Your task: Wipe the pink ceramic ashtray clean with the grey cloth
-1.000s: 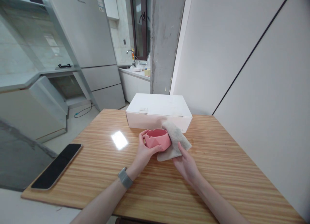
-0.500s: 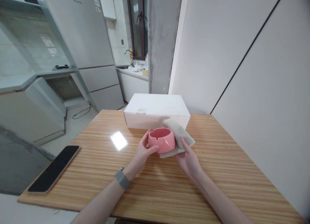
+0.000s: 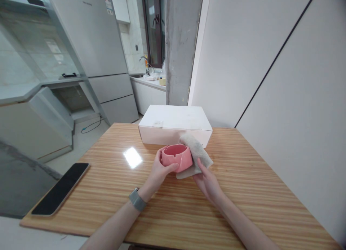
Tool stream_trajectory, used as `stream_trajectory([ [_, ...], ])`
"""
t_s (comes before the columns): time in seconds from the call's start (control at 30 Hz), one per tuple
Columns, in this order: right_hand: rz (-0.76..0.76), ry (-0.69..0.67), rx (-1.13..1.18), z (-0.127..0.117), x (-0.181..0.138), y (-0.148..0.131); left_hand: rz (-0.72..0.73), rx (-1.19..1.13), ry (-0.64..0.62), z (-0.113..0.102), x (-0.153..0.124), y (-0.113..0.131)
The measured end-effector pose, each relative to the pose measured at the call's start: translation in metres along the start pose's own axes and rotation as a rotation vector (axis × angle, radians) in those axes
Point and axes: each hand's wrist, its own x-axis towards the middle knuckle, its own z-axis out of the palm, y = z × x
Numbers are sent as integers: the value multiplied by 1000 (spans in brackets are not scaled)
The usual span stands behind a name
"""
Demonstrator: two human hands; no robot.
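Observation:
A pink ashtray (image 3: 178, 158) with notches in its rim is held above the table, its opening facing up. My left hand (image 3: 161, 167) is closed around its left side, thumb across the front. In my right hand (image 3: 205, 178) is a grey cloth (image 3: 199, 152), pinched with the thumb on its near face and the other fingers mostly hidden behind. The cloth lies against the ashtray's right side.
Behind the hands a white box (image 3: 175, 118) stands on the wooden table (image 3: 108, 192). A dark phone-like slab (image 3: 61, 188) lies at the table's left edge. A white wall (image 3: 265, 62) borders the right; a fridge (image 3: 89, 37) stands farther back left.
The ashtray has shifted slightly left and tilted a little. The cloth and my right hand have moved left and slightly down along with it.

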Motion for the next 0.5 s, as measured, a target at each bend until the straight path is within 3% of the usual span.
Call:
stream_trajectory([
  [0.27, 66, 33, -70, -9, -4, 9, -41, 67, 129, -5, 8, -3],
  [0.37, 49, 39, -54, -9, -2, 8, -41, 10, 70, -4, 6, -4],
  [0.5, -23, 64, -21, -7, 2, 2, -90, -209, -122, 0, 4, -3],
])
